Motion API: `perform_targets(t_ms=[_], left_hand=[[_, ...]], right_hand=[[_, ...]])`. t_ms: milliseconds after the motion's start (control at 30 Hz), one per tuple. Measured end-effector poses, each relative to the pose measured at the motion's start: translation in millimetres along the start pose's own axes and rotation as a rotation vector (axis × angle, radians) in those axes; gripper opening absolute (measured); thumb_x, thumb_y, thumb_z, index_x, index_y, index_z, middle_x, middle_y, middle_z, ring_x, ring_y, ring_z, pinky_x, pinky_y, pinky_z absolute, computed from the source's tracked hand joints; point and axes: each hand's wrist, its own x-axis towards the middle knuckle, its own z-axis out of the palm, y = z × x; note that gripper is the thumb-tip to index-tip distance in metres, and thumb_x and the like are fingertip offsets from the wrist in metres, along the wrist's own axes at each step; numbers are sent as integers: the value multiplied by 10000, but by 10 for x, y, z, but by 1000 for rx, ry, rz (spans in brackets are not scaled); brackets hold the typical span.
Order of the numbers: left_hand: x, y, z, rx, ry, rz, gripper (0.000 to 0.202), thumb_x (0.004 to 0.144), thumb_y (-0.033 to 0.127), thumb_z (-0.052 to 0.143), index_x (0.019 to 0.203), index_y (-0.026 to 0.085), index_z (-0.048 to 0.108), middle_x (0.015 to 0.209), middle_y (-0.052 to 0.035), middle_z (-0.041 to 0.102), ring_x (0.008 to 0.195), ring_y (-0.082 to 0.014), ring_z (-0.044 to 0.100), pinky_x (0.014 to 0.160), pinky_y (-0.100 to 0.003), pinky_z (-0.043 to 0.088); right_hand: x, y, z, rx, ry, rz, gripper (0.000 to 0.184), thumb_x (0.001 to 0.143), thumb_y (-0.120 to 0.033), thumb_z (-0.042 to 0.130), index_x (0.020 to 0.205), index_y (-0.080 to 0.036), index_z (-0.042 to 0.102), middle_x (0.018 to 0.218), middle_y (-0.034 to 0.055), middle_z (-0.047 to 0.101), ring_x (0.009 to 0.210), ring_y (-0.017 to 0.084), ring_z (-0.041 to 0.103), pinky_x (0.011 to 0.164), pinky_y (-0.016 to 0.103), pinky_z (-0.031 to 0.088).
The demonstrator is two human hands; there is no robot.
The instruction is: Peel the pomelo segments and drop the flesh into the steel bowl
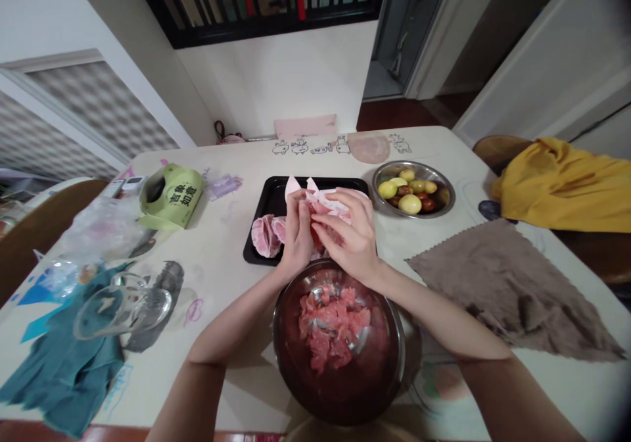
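Note:
Over the black tray (pixel 270 200), my left hand (pixel 298 233) and my right hand (pixel 352 235) are closed on a pink pomelo segment (pixel 319 209), fingertips pinching it from both sides. Fingers hide much of it. Pale pink membrane or peel stands up behind them. Thick-skinned pomelo pieces (pixel 265 237) lie at the tray's left side. Just below my hands, a large metal bowl (pixel 290 369) holds loose pink pomelo flesh (pixel 335 323).
A smaller metal bowl (pixel 446 205) of green and brown-red fruit stands right of the tray. Farther right lies a grey-brown cloth (pixel 497 284). On the left are a glass pitcher (pixel 113 310), a teal cloth (pixel 73 363), a green bag (pixel 180 195) and clear plastic (pixel 106 228).

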Motion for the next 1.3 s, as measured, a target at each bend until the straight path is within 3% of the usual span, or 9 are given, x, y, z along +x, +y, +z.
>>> perform_targets(t_ms=[133, 333, 433, 533, 633, 733, 933, 1133, 1300], left_hand=[[-33, -37, 23, 3, 4, 34, 300, 1072, 492, 362, 1205, 267, 511, 1122, -61, 595, 967, -172, 623, 908, -335, 551], [-4, -139, -3, 53, 28, 79, 312, 1064, 499, 388, 1250, 278, 505, 1112, -64, 612, 877, -161, 626, 820, -317, 529], [71, -260, -61, 112, 65, 189, 307, 1073, 465, 393, 1275, 257, 491, 1059, -66, 644, 863, -160, 633, 836, -329, 510], [158, -405, -134, 150, 108, 332, 303, 1073, 451, 410, 1266, 234, 497, 903, -31, 656, 822, -162, 631, 837, -338, 506], [209, -508, -202, 191, 117, 415, 301, 1059, 462, 442, 1227, 228, 533, 973, -47, 656, 843, -160, 645, 832, -336, 508], [204, -542, -234, 282, 110, 479, 276, 1047, 437, 484, 1212, 231, 564, 1012, -63, 653, 862, -171, 627, 801, -325, 499], [144, -535, -194, 349, 31, 554, 243, 1059, 356, 466, 1246, 214, 531, 1052, -75, 674, 894, -181, 629, 832, -353, 509], [204, -489, -217, 434, -9, 710, 222, 1049, 293, 498, 1253, 221, 550, 998, -69, 709, 876, -193, 665, 798, -356, 500], [240, -415, -271, 519, -36, 847, 300, 1040, 221, 515, 1335, 212, 566, 1131, -109, 748, 984, -200, 720, 832, -343, 487]], right_hand=[[8, -34, 5, -8, -9, 46, 80, 903, -180, 700, 942, -243, 729, 1220, 89, 666, 1236, 284, 578, 1036, 538, 517], [23, 4, -10, -32, -5, 53, 98, 906, -167, 665, 872, -251, 704, 1162, 70, 676, 1203, 272, 591, 1014, 506, 500], [26, 130, -32, -120, -31, 73, 90, 913, -199, 661, 872, -266, 705, 1180, 65, 672, 1220, 290, 575, 1006, 507, 471], [2, 296, -29, -225, -145, 90, 99, 926, -198, 640, 892, -252, 716, 1187, 75, 683, 1207, 303, 561, 993, 508, 431], [-28, 409, -3, -229, -338, 100, 230, 910, -88, 564, 978, -223, 736, 1193, 86, 701, 1189, 297, 558, 1013, 504, 394], [-28, 421, 3, -163, -422, 113, 273, 923, -77, 522, 1034, -209, 733, 1115, 78, 729, 1116, 269, 588, 1015, 477, 383], [-15, 384, -14, -130, -376, 107, 244, 944, -97, 511, 1025, -211, 712, 913, 38, 744, 941, 225, 623, 1051, 457, 369], [-50, 481, 2, -152, -487, 107, 337, 815, 7, 492, 943, -209, 718, 901, 44, 756, 964, 237, 643, 1155, 527, 309], [25, 421, -48, -59, -335, 67, 340, 883, -27, 474, 1043, -218, 706, 1034, 46, 765, 1006, 207, 681, 1112, 474, 397]])
